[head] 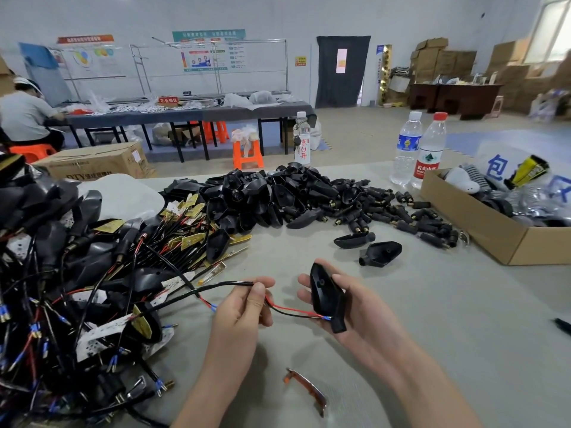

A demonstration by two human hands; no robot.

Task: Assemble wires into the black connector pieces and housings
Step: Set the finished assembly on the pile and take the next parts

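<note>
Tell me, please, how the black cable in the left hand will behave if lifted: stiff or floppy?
Probably floppy: the black cable curves from the left hand to the pile. Likely light, since a fingertip pinch holds it. Its red and black leads bend toward the housing in the right hand, so they may wander.

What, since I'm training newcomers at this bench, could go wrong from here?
1. The cable pinched by the left hand trails back toward the tangled pile; a tug may snag it.
2. The thin red and black leads sag loosely at the housing in the right hand; they could kink or miss its opening.
</note>
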